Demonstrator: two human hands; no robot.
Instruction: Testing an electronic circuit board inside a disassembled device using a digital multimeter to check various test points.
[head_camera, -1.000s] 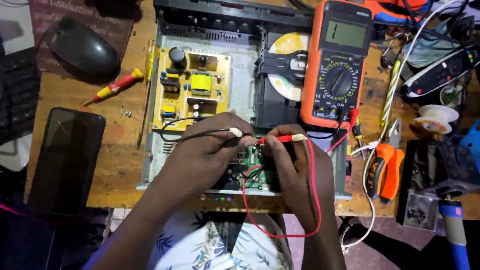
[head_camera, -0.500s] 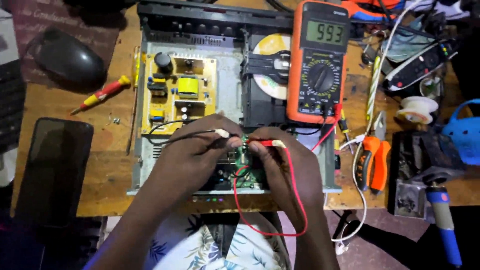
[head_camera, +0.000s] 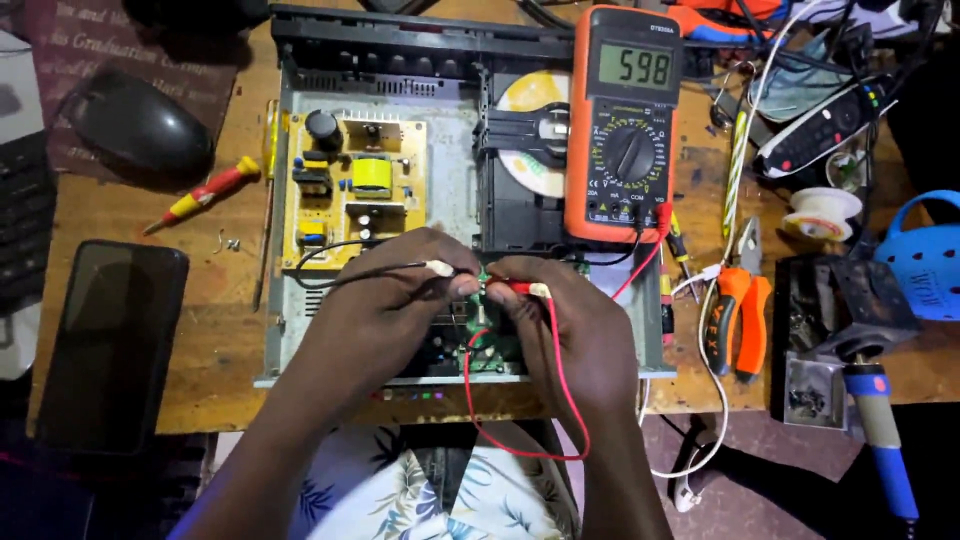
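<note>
Left hand (head_camera: 385, 300) pinched the black probe (head_camera: 437, 267) between thumb and fingers, tip aimed down at the green circuit board (head_camera: 478, 345) near the front edge of the opened disc player chassis (head_camera: 450, 200). Right hand (head_camera: 575, 320) pinched the red probe (head_camera: 520, 288) the same way, tip just beside the black one; both tips were on or right above the board, exact contact hidden by the fingers. Red lead (head_camera: 560, 400) looped down past the table edge and back up to the orange multimeter (head_camera: 625, 120), which lay on the chassis over the disc tray (head_camera: 530, 110), display lit. Yellow power board (head_camera: 350, 190) sat in the left half of the chassis. On the wooden table (head_camera: 200, 330): red-yellow screwdriver (head_camera: 205, 192) and black phone (head_camera: 112, 340) to the left, black mouse (head_camera: 135, 125) at upper left, orange pliers (head_camera: 742, 320), solder spool (head_camera: 820, 212) and blue-handled soldering iron (head_camera: 880, 430) to the right.
</note>
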